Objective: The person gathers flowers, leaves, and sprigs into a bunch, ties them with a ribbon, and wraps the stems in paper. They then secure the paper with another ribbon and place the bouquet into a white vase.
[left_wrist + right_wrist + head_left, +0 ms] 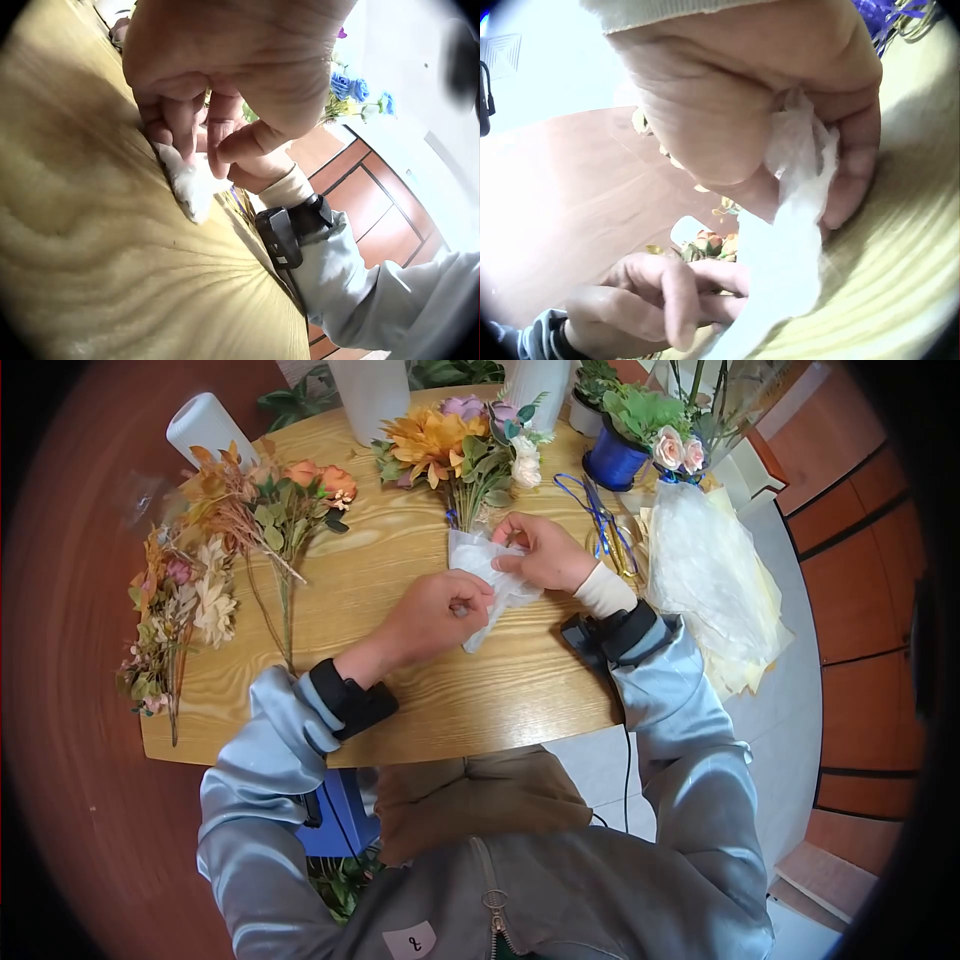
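A bouquet of artificial flowers (430, 445), with a large orange bloom, lies on the table with its stems toward me. Thin white wrapping paper (470, 553) covers the lower stems. My right hand (548, 556) pinches a gathered fold of the paper from the right; the crumpled fold shows between thumb and fingers in the right wrist view. From the left, my left hand (432, 615) holds the paper's near edge with bent fingers. In the left wrist view, those fingertips come down onto the white paper (187, 187) close over the wood. The paper hides the stem ends.
Loose artificial flower stems (285, 560) lie on the left of the wooden table (400, 705). Scissors (605, 525) and blue ribbon lie at right, beside a stack of wrapping sheets (705, 580) overhanging the edge. White vases (368, 395) and a blue pot (612, 458) stand behind.
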Demonstrator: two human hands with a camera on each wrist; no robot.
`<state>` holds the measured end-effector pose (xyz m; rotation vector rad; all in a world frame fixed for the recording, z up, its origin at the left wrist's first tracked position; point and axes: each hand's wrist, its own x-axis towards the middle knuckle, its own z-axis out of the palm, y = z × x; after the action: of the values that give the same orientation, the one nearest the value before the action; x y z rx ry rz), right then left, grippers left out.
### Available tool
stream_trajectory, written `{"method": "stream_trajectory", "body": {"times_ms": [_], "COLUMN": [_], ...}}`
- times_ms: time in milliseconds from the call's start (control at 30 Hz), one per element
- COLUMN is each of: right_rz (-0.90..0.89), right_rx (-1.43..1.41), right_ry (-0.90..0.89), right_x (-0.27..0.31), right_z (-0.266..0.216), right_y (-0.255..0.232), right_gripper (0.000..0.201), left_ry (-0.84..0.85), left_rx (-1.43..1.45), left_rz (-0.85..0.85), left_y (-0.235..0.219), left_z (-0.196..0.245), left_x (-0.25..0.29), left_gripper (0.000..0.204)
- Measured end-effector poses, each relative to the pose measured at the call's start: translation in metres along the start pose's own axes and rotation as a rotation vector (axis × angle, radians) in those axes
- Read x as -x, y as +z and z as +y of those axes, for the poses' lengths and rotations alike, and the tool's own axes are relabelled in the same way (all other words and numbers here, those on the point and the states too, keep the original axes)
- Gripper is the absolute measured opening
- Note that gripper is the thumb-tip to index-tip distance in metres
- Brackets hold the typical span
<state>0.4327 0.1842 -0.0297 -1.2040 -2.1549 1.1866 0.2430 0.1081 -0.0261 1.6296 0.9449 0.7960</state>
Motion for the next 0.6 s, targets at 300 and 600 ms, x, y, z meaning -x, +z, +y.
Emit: {"method": "stream_trajectory", "body": {"times_ms": [300,600], "right_rz": [0.165,0.153], "right_rx": [-0.050,0.323], "right_ry": [0.119,0.256], "right_x": [-0.015,-0.044], "right_z": [-0.007,-0.036], "right_y": [-0.006,0.008], "right_gripper": [0.047,0.073], "left_ry": [0.013,-0.112], "left_rx": [0.012,0.065], "left_rz": [0.000,-0.013], "left_y": [0.002,0.000], "left_z": [-0.003,0.002], "left_x": [-0.002,-0.007], "left_gripper": [0.006,0.005]}}
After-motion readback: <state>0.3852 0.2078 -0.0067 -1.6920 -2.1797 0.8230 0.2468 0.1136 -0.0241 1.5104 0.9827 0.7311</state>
